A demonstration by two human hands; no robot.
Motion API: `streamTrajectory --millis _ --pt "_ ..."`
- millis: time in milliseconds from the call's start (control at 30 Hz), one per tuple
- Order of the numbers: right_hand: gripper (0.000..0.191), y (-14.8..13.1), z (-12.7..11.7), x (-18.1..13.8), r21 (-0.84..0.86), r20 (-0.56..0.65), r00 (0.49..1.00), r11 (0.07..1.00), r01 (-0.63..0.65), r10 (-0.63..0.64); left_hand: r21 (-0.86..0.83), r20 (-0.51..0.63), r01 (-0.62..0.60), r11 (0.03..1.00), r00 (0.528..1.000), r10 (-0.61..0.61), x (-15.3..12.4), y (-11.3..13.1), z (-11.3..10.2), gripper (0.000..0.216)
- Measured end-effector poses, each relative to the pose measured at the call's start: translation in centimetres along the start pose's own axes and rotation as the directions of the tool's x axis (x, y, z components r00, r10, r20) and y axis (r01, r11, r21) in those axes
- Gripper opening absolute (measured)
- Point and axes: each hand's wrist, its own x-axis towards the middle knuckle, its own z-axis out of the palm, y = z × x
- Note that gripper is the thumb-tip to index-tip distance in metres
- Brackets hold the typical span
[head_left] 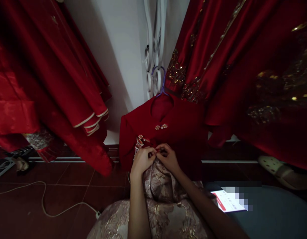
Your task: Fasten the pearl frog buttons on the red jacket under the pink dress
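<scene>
A red jacket (183, 142) hangs in front of me on a purple hanger (164, 83). A pearl-beaded clasp (161, 126) sits below its neckline, and a beaded brooch with dangling strands (140, 143) is on its left side in view. Both hands meet at the middle of the jacket's front. My left hand (143, 161) is closed, thumb and fingers pinching the red cloth. Opposite it, my right hand (169, 157) pinches at the same spot, its fingertips nearly touching the left ones. A small, dark, shiny detail shows between the fingertips, too small to name.
Red garments (76, 83) hang at the left, and gold-trimmed ones (208, 49) at the right. A white scrolled metal stand (157, 39) carries the hanger. A lit phone (229, 200) rests on a dark round surface (273, 215). A white cable (45, 199) crosses the tiled floor.
</scene>
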Motion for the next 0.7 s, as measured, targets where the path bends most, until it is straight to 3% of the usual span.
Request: streamTrajectory --millis 200,400,533,700 --pt "0.014 0.16 0.16 0.14 -0.068 -0.034 0.999 0.997 0.038 -0.04 -0.051 -0.041 0.014 0.999 0.999 -0.016 0.16 -0.55 0.38 0.018" --pt "0.02 0.5 0.16 -0.17 0.141 -0.059 0.996 0.988 -0.059 0.068 -0.132 -0.101 0.05 0.99 0.993 -0.063 0.16 -0.86 0.56 0.011" --pt "0.012 0.53 0.08 -0.23 0.063 -0.204 0.978 0.998 -0.032 0.044 -0.165 -0.113 0.067 0.984 0.99 -0.086 0.13 -0.77 0.52 0.016" --pt "0.014 0.43 0.08 -0.21 0.037 -0.197 0.98 0.999 -0.029 0.036 -0.199 -0.137 0.042 0.979 0.988 -0.071 0.17 -0.54 0.35 0.02"
